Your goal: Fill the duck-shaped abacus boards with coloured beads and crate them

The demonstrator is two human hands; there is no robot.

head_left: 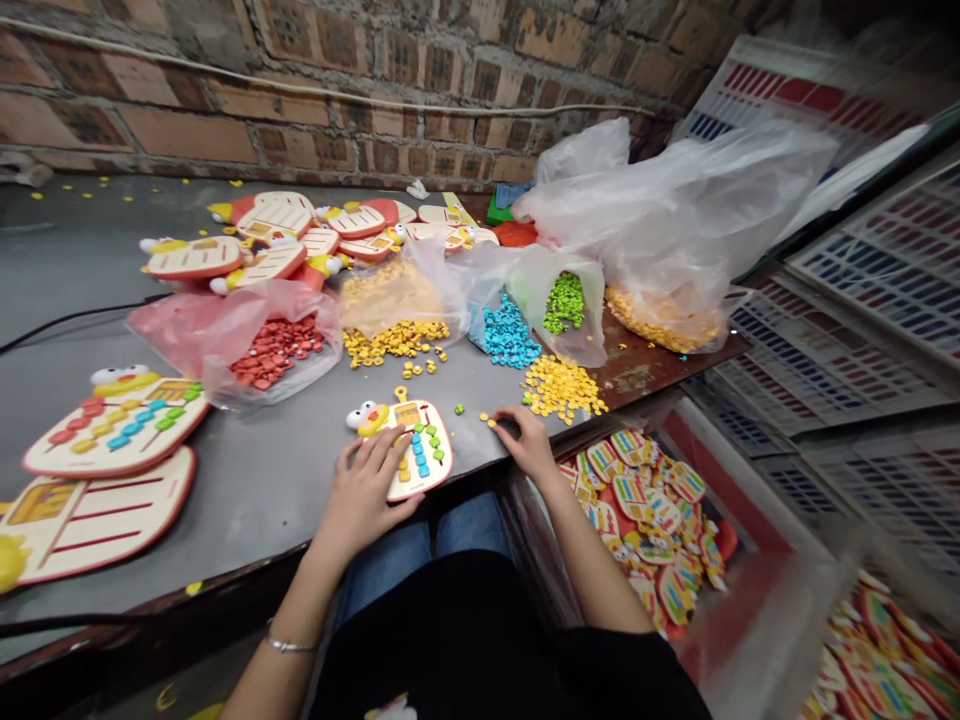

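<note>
A cream duck-faced board (pixel 442 474) with green, blue and yellow pieces in its slots lies at the table's front edge. My left hand (pixel 366 490) rests over its left side, fingers closed on the board. My right hand (pixel 525 440) is to the right of the board, thumb and fingers closed on a small yellow piece (pixel 491 423) at the table surface. A loose green piece (pixel 460 409) lies between the board and my right hand. Just beyond that hand spreads a pile of yellow pieces (pixel 562 388).
Bags of red pieces (pixel 277 350), yellow-gold pieces (pixel 397 340), blue pieces (pixel 508 332) and green pieces (pixel 564 303) lie open behind. Boards (pixel 195 257) are heaped near the brick wall, and two larger boards (pixel 112 515) sit left. A crate (pixel 757 540) of boards stands below right.
</note>
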